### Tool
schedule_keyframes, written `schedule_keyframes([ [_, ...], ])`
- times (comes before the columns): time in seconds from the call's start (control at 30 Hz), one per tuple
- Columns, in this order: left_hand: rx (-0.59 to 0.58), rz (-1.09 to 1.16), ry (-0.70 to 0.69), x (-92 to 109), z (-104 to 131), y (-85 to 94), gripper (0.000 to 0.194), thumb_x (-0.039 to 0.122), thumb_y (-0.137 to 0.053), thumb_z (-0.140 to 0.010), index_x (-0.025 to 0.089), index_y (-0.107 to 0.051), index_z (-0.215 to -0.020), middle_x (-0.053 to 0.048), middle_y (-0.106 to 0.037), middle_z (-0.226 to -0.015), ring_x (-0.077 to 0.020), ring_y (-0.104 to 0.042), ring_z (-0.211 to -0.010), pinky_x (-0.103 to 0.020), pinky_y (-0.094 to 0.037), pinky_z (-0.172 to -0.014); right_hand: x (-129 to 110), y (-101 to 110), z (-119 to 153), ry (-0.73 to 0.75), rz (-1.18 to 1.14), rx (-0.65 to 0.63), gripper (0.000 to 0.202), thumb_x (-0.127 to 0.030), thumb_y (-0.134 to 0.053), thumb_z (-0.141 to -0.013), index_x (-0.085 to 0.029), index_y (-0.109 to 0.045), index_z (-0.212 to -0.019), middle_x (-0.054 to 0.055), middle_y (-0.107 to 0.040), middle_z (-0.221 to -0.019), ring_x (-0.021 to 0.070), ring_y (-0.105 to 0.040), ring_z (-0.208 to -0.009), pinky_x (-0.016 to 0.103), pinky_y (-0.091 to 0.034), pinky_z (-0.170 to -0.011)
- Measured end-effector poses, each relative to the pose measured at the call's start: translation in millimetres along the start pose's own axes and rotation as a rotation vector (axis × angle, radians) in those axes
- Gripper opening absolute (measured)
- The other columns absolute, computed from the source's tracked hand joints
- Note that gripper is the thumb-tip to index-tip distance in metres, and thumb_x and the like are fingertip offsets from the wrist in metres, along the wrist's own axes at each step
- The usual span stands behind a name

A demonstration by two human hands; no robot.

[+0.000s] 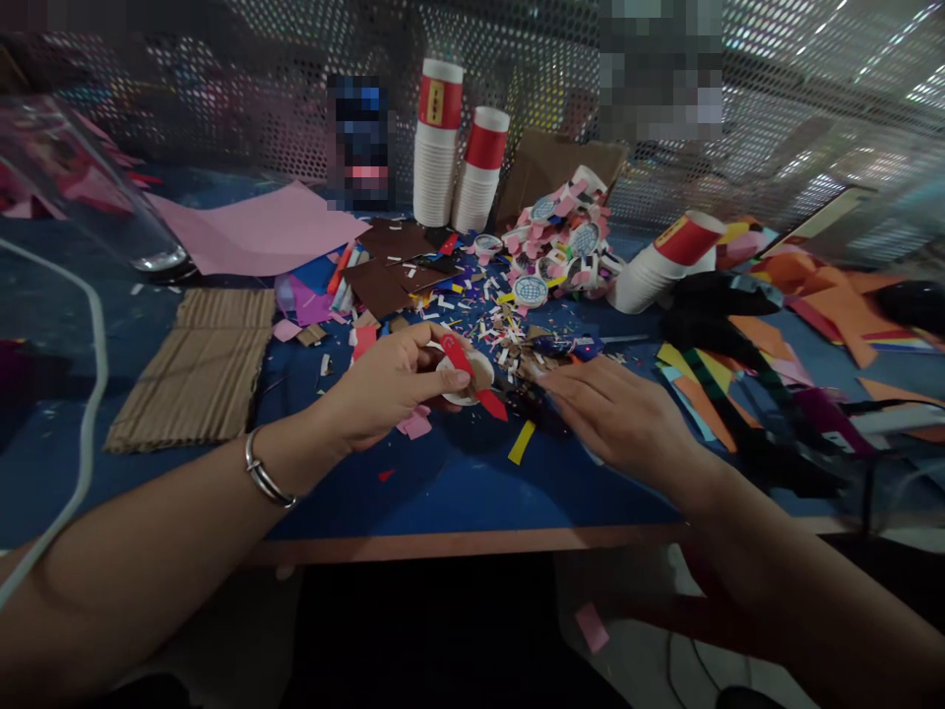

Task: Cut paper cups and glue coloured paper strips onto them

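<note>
My left hand (391, 379) is closed around a small white cut-down paper cup (483, 371), its open side partly showing. A pointed red paper strip (459, 356) lies across the cup, pressed down by my left thumb. To the right, my right hand (616, 404) hovers low over the table with its fingers drawn together. Whatever lies between those fingertips is dark and blurred, so I cannot make it out. A yellow paper strip (522, 442) rests on the blue table between the hands. Many small paper scraps (491, 310) are spread just beyond them.
Two stacks of paper cups (435, 148) stand at the back; a third stack (668, 261) leans at the right. Finished-looking cup pieces (572, 241) are heaped behind the scraps. Corrugated cardboard (196, 369) and pink paper (258, 231) lie left. A white cable (95, 369) runs down the left side.
</note>
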State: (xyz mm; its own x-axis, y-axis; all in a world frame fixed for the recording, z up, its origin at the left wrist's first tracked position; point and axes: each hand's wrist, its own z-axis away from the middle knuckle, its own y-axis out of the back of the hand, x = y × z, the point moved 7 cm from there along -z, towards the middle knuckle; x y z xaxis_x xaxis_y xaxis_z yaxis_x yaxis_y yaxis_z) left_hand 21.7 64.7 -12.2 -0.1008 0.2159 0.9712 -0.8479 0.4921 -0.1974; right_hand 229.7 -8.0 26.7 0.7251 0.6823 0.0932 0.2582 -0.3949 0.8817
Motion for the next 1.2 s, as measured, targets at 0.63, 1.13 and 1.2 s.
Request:
schedule_keyframes([
  [0.63, 0.009, 0.094, 0.018, -2, -2, 1.4, 0.044, 0.022, -0.088, -0.079, 0.017, -0.060, -0.112, -0.004, -0.080, -0.089, -0.0165, -0.077, -0.079, -0.028, -0.062, -0.073, -24, -15, -55, -0.099, -0.239, 0.146, 0.039, -0.041, -0.066, -0.102, -0.018, -0.064, -0.133, 0.013, -0.079, -0.114, 0.0281, -0.075, -0.103, 0.045, -0.064, -0.091],
  [1.13, -0.017, -0.029, -0.077, 6, 0, -1.0, 0.057, 0.021, -0.089, -0.078, 0.021, -0.060, -0.127, -0.002, -0.076, -0.094, -0.0153, -0.073, -0.080, -0.028, -0.062, -0.076, -6, -17, -47, -0.459, -0.659, 0.097, 0.022, -0.020, -0.067, -0.098, -0.018, -0.069, -0.119, 0.001, -0.078, -0.089, 0.0107, -0.074, -0.069, 0.020, -0.056, -0.061],
  [1.2, -0.046, -0.114, -0.111, 8, 2, -3.2, 0.053, 0.022, -0.085, -0.082, 0.024, -0.059, -0.128, -0.002, -0.074, -0.104, -0.0163, -0.074, -0.084, -0.029, -0.063, -0.076, -6, -17, -47, -0.460, -0.671, 0.105, 0.020, -0.020, -0.066, -0.098, -0.018, -0.069, -0.118, 0.001, -0.078, -0.089, 0.0112, -0.075, -0.070, 0.021, -0.057, -0.062],
])
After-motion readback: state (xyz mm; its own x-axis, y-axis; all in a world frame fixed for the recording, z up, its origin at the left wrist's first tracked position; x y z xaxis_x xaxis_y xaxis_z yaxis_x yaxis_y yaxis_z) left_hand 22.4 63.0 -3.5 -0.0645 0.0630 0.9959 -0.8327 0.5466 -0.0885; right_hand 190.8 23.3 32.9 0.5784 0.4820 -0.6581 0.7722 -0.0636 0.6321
